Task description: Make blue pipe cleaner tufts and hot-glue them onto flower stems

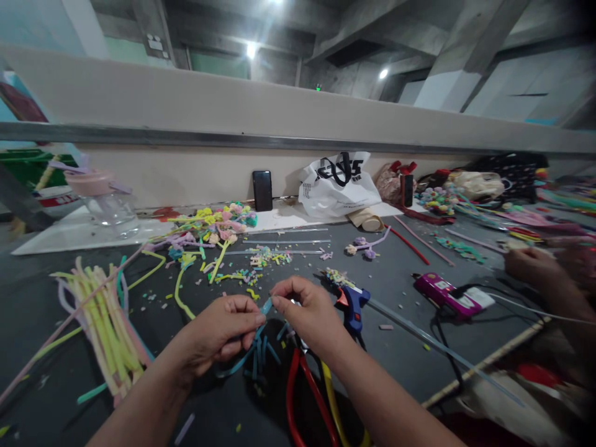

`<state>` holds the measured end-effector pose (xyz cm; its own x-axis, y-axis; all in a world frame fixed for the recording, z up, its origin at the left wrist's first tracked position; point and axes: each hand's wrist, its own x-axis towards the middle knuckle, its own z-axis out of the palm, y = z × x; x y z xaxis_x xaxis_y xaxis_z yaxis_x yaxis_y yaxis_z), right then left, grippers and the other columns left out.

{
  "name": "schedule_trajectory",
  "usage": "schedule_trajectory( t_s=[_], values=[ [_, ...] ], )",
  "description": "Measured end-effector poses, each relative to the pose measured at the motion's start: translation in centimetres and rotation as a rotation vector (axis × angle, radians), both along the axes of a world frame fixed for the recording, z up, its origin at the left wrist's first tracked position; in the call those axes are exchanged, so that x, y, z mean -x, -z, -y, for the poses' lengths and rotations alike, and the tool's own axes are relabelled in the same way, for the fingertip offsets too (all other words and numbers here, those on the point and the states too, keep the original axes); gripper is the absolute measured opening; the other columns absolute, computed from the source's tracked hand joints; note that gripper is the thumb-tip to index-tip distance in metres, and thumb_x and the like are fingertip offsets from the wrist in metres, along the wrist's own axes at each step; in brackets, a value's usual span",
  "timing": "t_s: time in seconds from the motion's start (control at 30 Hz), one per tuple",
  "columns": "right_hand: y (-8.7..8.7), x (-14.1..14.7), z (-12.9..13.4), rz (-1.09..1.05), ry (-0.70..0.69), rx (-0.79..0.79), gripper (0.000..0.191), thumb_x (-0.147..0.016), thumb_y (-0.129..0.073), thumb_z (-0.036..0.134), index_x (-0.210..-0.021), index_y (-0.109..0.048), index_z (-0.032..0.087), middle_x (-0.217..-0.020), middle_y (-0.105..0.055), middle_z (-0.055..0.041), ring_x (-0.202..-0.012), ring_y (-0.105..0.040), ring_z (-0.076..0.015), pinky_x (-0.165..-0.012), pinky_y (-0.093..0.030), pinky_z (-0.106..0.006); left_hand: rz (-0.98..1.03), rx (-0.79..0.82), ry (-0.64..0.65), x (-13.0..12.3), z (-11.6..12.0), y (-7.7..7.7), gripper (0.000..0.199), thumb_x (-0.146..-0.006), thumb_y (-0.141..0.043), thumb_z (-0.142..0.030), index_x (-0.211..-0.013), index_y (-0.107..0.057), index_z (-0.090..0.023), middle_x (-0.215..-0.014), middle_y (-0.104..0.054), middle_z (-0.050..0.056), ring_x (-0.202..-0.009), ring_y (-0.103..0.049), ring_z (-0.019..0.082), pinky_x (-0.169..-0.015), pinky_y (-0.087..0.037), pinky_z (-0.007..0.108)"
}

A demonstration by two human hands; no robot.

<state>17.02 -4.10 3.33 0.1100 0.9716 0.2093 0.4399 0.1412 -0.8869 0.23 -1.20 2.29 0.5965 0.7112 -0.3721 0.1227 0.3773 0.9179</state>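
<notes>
My left hand (221, 329) pinches a light blue pipe cleaner (266, 306) between thumb and fingers. From the other side, the fingertips of my right hand (310, 315) close on the same piece. A blue length trails below my left hand. Several short blue cut pieces (261, 359) lie beneath the hands on the dark table (218, 403). Below my right forearm are pliers with red handles (295, 385), and a yellow handle (331, 391) beside them. A blue glue gun (354, 310) with a clear glue stick lies just right of my right hand.
A bundle of yellow and pink pipe cleaners (105, 329) lies at left. Fuzzy flowers (228, 220) and clippings stretch behind my hands. At the back are a phone (262, 190), a white bag (342, 183) and a clear jar (109, 211). A purple corded device (447, 295) sits near a co-worker's hand (528, 267).
</notes>
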Motion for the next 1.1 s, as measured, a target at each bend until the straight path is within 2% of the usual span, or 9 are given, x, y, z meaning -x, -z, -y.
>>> schedule_trajectory(
  t_s=[0.33,0.5,0.7,0.93,1.1],
  values=[
    [-0.34,0.24,0.21,-0.019,0.015,0.053,0.005,-0.068,-0.059,0.016,-0.071,-0.062,0.019,-0.071,-0.064,0.0,-0.068,-0.057,-0.0145,-0.068,-0.043,-0.028,-0.036,-0.026,-0.02,-0.17,-0.16,-0.13,0.029,-0.073,-0.061,-0.04,-0.063,-0.047,-0.017,-0.041,-0.047,-0.007,-0.026,-0.022,0.0,-0.028,-0.009,0.014],
    [-0.24,0.15,0.15,-0.155,-0.045,0.09,0.006,-0.07,-0.058,0.018,-0.076,-0.06,0.018,-0.068,-0.061,0.0005,-0.062,-0.054,-0.0124,-0.06,-0.042,-0.025,-0.055,-0.023,-0.04,-0.04,0.0,-0.26,0.03,-0.072,-0.062,-0.04,-0.061,-0.046,-0.017,-0.039,-0.043,-0.009,-0.026,-0.019,0.0,-0.029,-0.008,0.014],
    [-0.35,-0.24,0.04,-0.231,-0.1,0.057,0.011,-0.078,-0.051,0.021,-0.081,-0.061,0.017,-0.074,-0.064,-0.0014,-0.069,-0.059,-0.0129,-0.068,-0.045,-0.026,-0.056,-0.009,-0.032,-0.07,0.24,-0.61,0.03,-0.073,-0.062,-0.041,-0.062,-0.044,-0.018,-0.037,-0.04,-0.01,-0.026,-0.017,0.0,-0.029,-0.007,0.015],
    [-0.23,-0.48,0.15,-0.016,-0.063,0.048,0.018,-0.082,-0.051,0.03,-0.078,-0.064,0.018,-0.066,-0.063,-0.0005,-0.064,-0.059,-0.0136,-0.061,-0.044,-0.024,-0.067,-0.023,-0.049,-0.01,0.03,-0.41,0.03,-0.072,-0.063,-0.041,-0.062,-0.045,-0.018,-0.036,-0.039,-0.01,-0.027,-0.018,0.001,-0.029,-0.008,0.015],
    [-0.26,-0.23,0.12,0.008,-0.013,0.071,0.01,-0.074,-0.059,0.026,-0.073,-0.066,0.018,-0.066,-0.064,0.0,-0.062,-0.056,-0.0132,-0.057,-0.042,-0.023,-0.08,-0.045,-0.052,0.03,-0.07,-0.14,0.029,-0.071,-0.063,-0.04,-0.062,-0.047,-0.018,-0.035,-0.038,-0.011,-0.027,-0.02,0.001,-0.03,-0.01,0.015]
  ],
)
